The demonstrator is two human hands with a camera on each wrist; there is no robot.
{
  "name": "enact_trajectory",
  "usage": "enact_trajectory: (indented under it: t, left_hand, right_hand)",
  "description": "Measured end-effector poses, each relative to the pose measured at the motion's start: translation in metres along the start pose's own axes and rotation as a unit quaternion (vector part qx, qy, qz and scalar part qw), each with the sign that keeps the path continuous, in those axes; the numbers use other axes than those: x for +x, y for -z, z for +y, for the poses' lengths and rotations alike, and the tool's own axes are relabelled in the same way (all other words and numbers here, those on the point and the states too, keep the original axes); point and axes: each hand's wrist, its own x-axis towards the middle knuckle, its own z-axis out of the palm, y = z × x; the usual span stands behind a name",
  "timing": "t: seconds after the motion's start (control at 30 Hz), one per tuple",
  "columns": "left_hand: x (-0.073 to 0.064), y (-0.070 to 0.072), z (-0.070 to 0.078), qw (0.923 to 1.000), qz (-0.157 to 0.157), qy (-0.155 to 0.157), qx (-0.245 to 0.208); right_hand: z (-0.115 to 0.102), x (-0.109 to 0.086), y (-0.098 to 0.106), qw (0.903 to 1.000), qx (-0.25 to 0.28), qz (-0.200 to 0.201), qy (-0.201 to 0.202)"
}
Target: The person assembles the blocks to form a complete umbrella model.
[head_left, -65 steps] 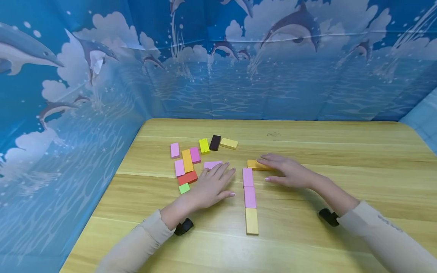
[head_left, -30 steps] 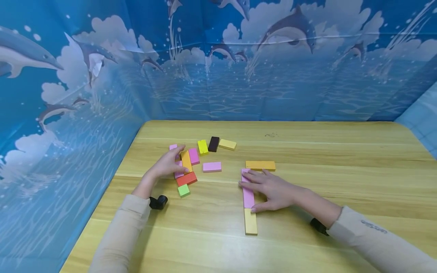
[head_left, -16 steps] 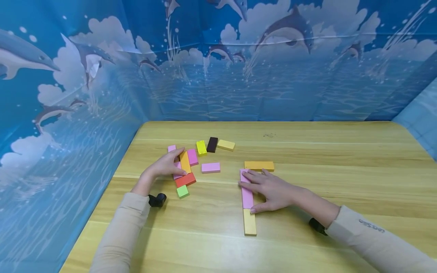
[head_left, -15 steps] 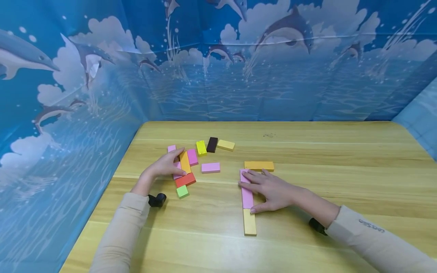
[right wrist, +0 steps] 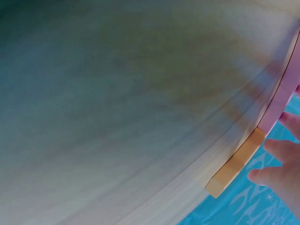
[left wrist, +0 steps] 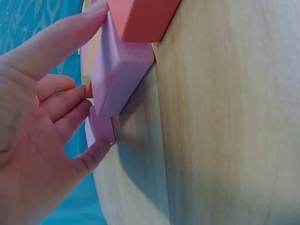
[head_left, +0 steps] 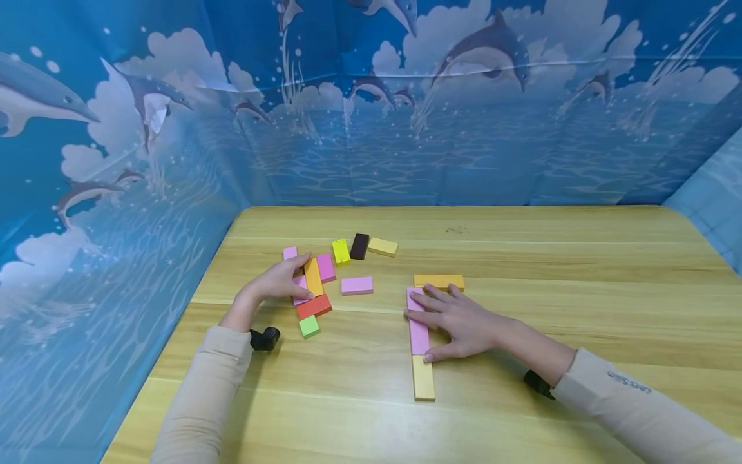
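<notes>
My left hand (head_left: 277, 281) spans an orange block (head_left: 313, 277) end to end, index finger at its far end and thumb at its near end. A light pink block (left wrist: 110, 70) lies under that hand, against the orange one; a red block (head_left: 314, 307) touches the near end. Spread flat, my right hand (head_left: 469, 325) rests its fingertips on a column of two light pink blocks (head_left: 420, 338), thumb by the pale yellow block (head_left: 424, 379) below them. Another orange block (head_left: 438, 281) lies crosswise at the column's far end, near the right fingertips (right wrist: 254, 176).
Loose on the wooden table (head_left: 551, 258) lie a green block (head_left: 310, 327), a magenta block (head_left: 326, 267), a lone pink block (head_left: 357, 285), a bright yellow block (head_left: 341, 252), a dark block (head_left: 359, 246) and a pale yellow block (head_left: 383, 247). A dolphin-print curtain (head_left: 371, 161) stands behind.
My left hand has moved left from the lone pink block to the orange block. My right hand has shifted from the crosswise orange block onto the pink column. Lately both stay almost still.
</notes>
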Motion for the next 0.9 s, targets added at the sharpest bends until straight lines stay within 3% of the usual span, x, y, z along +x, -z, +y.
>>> enact_trajectory:
  t: [0.23,0.47,0.63,0.9]
  left_hand:
    - [0.0007,-0.0006,-0.0012,1.0000,-0.001,-0.008,0.001]
    - [-0.0005,-0.0003,-0.0030,0.9990,0.001,-0.025,0.038]
    - [-0.0016,-0.0002,-0.0014,0.9987,-0.002,-0.026,0.043]
    - [0.0002,-0.0005,-0.0021,0.9989,-0.002,-0.017,0.043]
  right_hand:
    - [0.0023,-0.0002,0.0041,0.9995,0.014,0.021,-0.020]
    - [0.0058,-0.0013,0.0043,0.9996,0.009,0.001,-0.027]
    - [0.0082,-0.0012,0.0010,0.9995,0.017,-0.003,-0.028]
    - [0.0076,0.0010,-0.0014,0.9992,0.016,0.023,-0.028]
